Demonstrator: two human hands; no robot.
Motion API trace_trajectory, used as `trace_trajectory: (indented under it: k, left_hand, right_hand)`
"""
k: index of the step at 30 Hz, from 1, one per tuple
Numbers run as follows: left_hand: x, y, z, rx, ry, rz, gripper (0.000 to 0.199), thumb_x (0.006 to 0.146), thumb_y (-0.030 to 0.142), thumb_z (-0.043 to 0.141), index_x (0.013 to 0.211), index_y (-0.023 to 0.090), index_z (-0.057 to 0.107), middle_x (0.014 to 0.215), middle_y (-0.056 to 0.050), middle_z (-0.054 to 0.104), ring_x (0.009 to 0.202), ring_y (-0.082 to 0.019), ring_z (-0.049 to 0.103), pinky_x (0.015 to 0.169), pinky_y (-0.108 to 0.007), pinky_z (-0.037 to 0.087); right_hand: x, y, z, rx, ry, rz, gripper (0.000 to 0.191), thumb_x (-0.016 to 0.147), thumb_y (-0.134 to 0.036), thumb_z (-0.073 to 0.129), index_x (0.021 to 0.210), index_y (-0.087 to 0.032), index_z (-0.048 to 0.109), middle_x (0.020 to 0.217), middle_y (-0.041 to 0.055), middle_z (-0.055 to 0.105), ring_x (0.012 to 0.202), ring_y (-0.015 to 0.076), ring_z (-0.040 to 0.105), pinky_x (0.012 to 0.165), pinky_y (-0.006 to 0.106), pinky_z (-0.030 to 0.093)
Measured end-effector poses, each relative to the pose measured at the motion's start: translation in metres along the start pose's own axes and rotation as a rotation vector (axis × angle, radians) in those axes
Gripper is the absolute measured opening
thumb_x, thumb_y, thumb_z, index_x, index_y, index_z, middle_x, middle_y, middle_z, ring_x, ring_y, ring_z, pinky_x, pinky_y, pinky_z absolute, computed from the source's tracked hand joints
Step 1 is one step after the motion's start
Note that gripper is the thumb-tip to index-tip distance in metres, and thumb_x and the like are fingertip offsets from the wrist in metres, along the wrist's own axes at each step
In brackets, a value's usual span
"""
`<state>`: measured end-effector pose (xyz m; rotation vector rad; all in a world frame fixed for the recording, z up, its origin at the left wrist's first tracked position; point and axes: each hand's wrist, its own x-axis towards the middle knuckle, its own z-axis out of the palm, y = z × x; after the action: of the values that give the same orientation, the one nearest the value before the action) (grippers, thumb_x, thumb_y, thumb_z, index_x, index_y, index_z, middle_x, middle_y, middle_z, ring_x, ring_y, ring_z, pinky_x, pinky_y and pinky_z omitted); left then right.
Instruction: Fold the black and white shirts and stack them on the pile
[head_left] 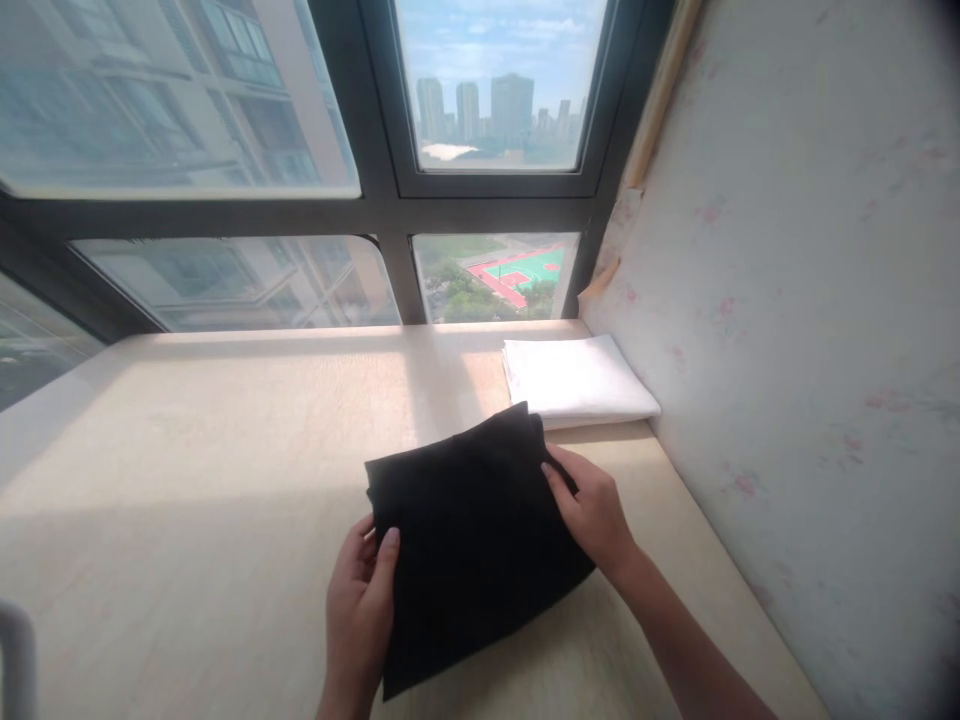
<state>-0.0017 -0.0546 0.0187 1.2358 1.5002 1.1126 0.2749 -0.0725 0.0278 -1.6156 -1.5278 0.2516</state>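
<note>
A folded black cloth [472, 550] is held up between my two hands, tilted, over the pale surface. My left hand [361, 600] grips its left edge, with the thumb on the front and the fingers curled behind. On the other side, my right hand [592, 500] pinches the cloth's right edge near the upper corner. Just beyond the cloth, a folded white cloth [574, 378] lies flat near the wall.
The pale ledge [187, 500] runs back to dark-framed windows [480, 212]. A wall with floral paper [787, 300] rises on the right. At the lower left edge, part of a grey curved object [16, 650] shows.
</note>
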Motion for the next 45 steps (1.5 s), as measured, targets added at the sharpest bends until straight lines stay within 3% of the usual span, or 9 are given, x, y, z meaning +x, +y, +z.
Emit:
trace_trajectory:
  k: [4, 8, 14, 19, 25, 33, 36, 41, 45]
  left_hand:
    - [0.054, 0.058, 0.058, -0.141, -0.146, 0.191, 0.041, 0.086, 0.048, 0.063, 0.115, 0.02, 0.058, 0.102, -0.007, 0.072, 0.089, -0.022, 0.07, 0.073, -0.03, 0.057]
    - [0.129, 0.097, 0.139, -0.092, -0.251, 0.283, 0.04, 0.092, 0.044, 0.052, 0.121, 0.016, 0.054, 0.111, -0.011, 0.07, 0.097, -0.022, 0.068, 0.079, -0.031, 0.054]
    - [0.18, 0.075, 0.224, 0.158, -0.399, 0.141, 0.039, 0.081, 0.03, 0.064, 0.113, 0.009, 0.059, 0.097, -0.015, 0.071, 0.085, -0.023, 0.067, 0.074, -0.031, 0.049]
    - [0.176, 0.044, 0.226, 0.308, -0.436, 0.118, 0.059, 0.079, 0.03, 0.064, 0.133, 0.011, 0.049, 0.083, -0.007, 0.068, 0.074, -0.021, 0.064, 0.068, -0.03, 0.044]
    - [0.166, 0.04, 0.216, 0.327, -0.442, 0.147, 0.05, 0.082, 0.032, 0.06, 0.128, 0.018, 0.053, 0.064, 0.004, 0.055, 0.063, -0.017, 0.056, 0.06, -0.027, 0.037]
    - [0.165, 0.049, 0.219, 0.142, -0.408, 0.07, 0.045, 0.078, 0.032, 0.064, 0.12, 0.018, 0.059, 0.061, 0.005, 0.049, 0.06, -0.014, 0.05, 0.059, -0.026, 0.036]
    - [0.168, 0.066, 0.229, 0.006, -0.432, -0.011, 0.045, 0.079, 0.03, 0.063, 0.122, 0.019, 0.058, 0.071, 0.001, 0.055, 0.061, -0.013, 0.051, 0.058, -0.025, 0.039]
    - [0.17, 0.096, 0.242, -0.166, -0.479, -0.104, 0.041, 0.081, 0.027, 0.058, 0.122, 0.021, 0.058, 0.083, -0.003, 0.058, 0.061, -0.01, 0.051, 0.055, -0.023, 0.042]
    - [0.169, 0.094, 0.24, -0.182, -0.478, -0.13, 0.039, 0.08, 0.024, 0.058, 0.119, 0.02, 0.059, 0.088, -0.005, 0.06, 0.066, -0.01, 0.054, 0.057, -0.022, 0.046]
  right_hand:
    - [0.067, 0.011, -0.061, -0.142, 0.166, -0.022, 0.033, 0.095, -0.033, 0.05, 0.12, -0.021, 0.068, 0.115, 0.008, 0.073, 0.105, 0.0249, 0.068, 0.092, 0.038, 0.052]
    - [0.145, 0.047, -0.105, -0.392, 0.151, 0.091, 0.034, 0.095, -0.032, 0.05, 0.122, -0.02, 0.066, 0.117, 0.0086, 0.072, 0.105, 0.0252, 0.066, 0.091, 0.035, 0.049]
    - [0.178, 0.111, -0.108, -0.775, -0.061, 0.323, 0.026, 0.087, -0.017, 0.057, 0.108, -0.005, 0.067, 0.101, 0.0244, 0.069, 0.101, 0.033, 0.066, 0.087, 0.039, 0.047]
    - [0.151, 0.153, -0.081, -0.723, -0.089, 0.214, 0.037, 0.09, -0.017, 0.051, 0.125, -0.007, 0.061, 0.122, 0.022, 0.065, 0.116, 0.0302, 0.06, 0.099, 0.039, 0.044]
    - [0.137, 0.191, -0.057, -0.627, -0.04, 0.164, 0.041, 0.092, -0.017, 0.039, 0.125, -0.011, 0.063, 0.124, 0.0156, 0.067, 0.115, 0.0254, 0.062, 0.101, 0.04, 0.048]
    - [0.097, 0.163, -0.067, -0.568, -0.081, -0.196, 0.047, 0.092, -0.039, 0.054, 0.134, -0.018, 0.056, 0.14, 0.011, 0.057, 0.132, 0.0289, 0.049, 0.112, 0.049, 0.039]
    - [0.083, 0.154, -0.067, -0.58, -0.128, -0.288, 0.049, 0.088, -0.028, 0.055, 0.137, -0.02, 0.054, 0.139, 0.0095, 0.058, 0.131, 0.0285, 0.051, 0.112, 0.05, 0.039]
    - [0.084, 0.158, -0.063, -0.581, -0.049, -0.23, 0.054, 0.082, -0.005, 0.043, 0.134, -0.016, 0.057, 0.133, 0.0097, 0.063, 0.124, 0.0233, 0.057, 0.107, 0.042, 0.045]
    - [0.095, 0.165, -0.067, -0.651, -0.09, -0.133, 0.057, 0.076, 0.0, 0.044, 0.127, -0.015, 0.063, 0.129, 0.0113, 0.066, 0.118, 0.025, 0.061, 0.101, 0.041, 0.048]
